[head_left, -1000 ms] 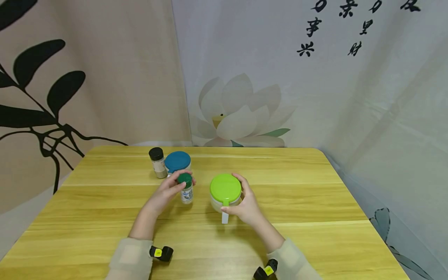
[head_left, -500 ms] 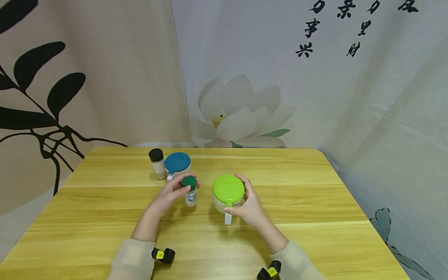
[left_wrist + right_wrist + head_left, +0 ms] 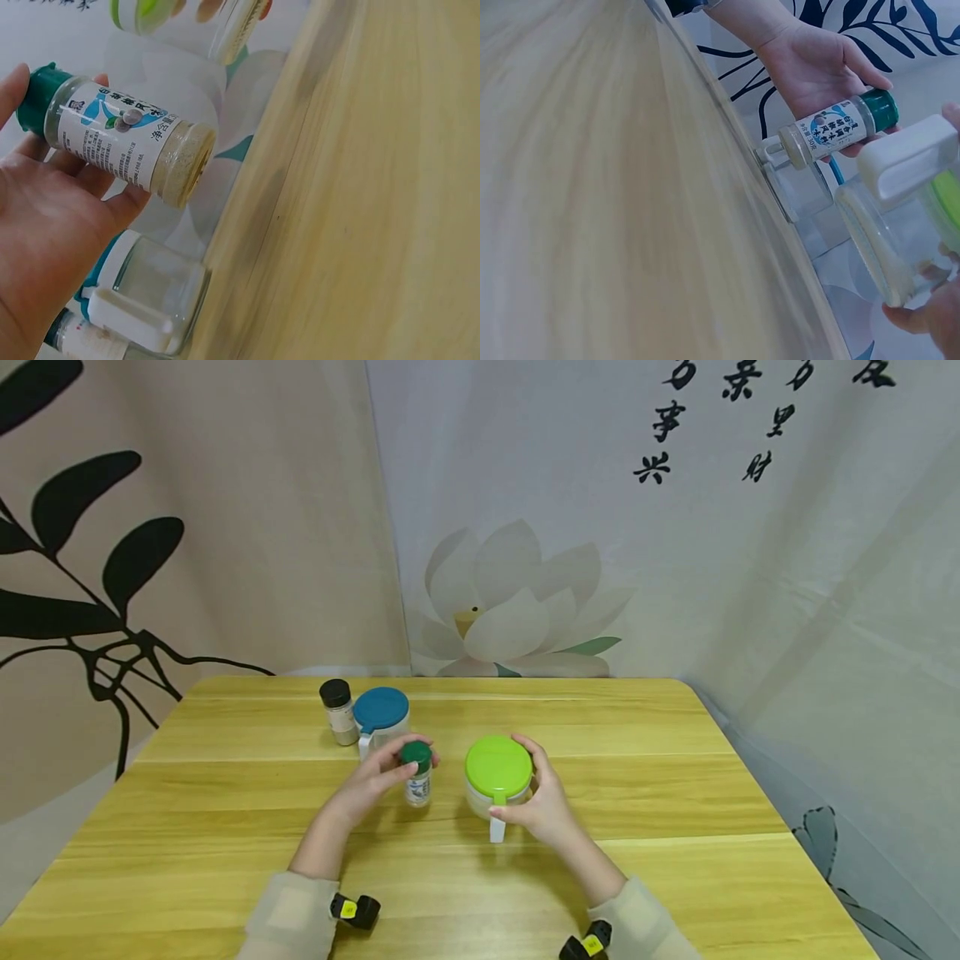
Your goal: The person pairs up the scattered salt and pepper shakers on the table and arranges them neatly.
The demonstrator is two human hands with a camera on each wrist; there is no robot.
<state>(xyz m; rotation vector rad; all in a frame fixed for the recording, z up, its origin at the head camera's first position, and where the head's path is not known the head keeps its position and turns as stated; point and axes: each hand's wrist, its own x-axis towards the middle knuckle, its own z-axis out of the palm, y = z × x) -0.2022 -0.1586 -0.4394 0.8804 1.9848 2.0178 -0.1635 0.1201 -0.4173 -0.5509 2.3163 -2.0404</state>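
My left hand (image 3: 367,789) grips a small spice shaker bottle (image 3: 417,790) by its dark green cap, thumb and fingers around it. In the left wrist view the spice bottle (image 3: 124,135) shows a white label and pale powder at its base, held off the wood. With my right hand (image 3: 547,806) I hold a clear seasoning jar (image 3: 498,767) with a lime green lid, fingers round its side and thumb near the white handle. In the right wrist view the seasoning jar (image 3: 889,240) hangs above the table, with pale contents low inside. The two containers are side by side, a gap between them.
Behind my left hand stands a similar jar (image 3: 381,708) with a blue lid and white handle. Left of it is a black-capped bottle (image 3: 341,717). Both stand on the wooden table (image 3: 675,777) near its back edge, before a printed curtain (image 3: 750,568).
Both hands have moved a little to the right with the spice bottle and the green-lidded jar. The blue-lidded jar and the black-capped bottle have stayed in place.
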